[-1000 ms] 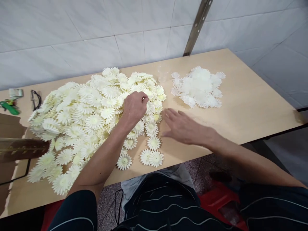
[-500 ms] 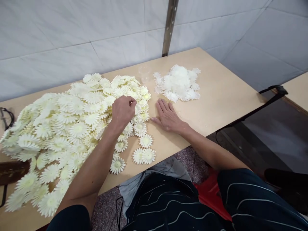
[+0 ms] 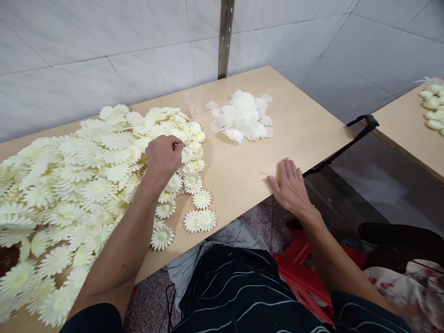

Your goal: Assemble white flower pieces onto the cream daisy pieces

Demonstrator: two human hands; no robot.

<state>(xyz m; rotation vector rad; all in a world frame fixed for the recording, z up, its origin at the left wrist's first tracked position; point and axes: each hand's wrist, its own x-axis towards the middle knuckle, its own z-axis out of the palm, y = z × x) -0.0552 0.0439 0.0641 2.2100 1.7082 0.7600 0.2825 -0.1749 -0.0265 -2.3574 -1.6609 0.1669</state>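
Observation:
My left hand [image 3: 162, 161] hovers over the right part of a big heap of pale yellow artificial flower heads [image 3: 97, 189]. Its fingers are pinched together, and whatever may be between them is hidden. Near the table's front edge my right hand [image 3: 290, 187] lies flat and open, its fingers stretched out. Beside its thumb several tiny shiny bits [image 3: 262, 173], perhaps beads, are scattered on the table [image 3: 229, 180]. A smaller pile of white, translucent flower pieces [image 3: 243, 115] sits farther back, beyond both hands.
A clear plastic cup [image 3: 193, 102] stands between the two piles. A black strap or bar [image 3: 357, 134] crosses the table's right end. Pale rounded items [image 3: 433, 104] lie on another table at far right. Below is a red plastic stool [image 3: 298, 259]. A tiled wall [image 3: 138, 78] stands behind.
My right hand has slid right and toward the table's front edge, and the tiny bits now lie gathered beside it. My left hand stays pinched over the heap. The view has shifted right.

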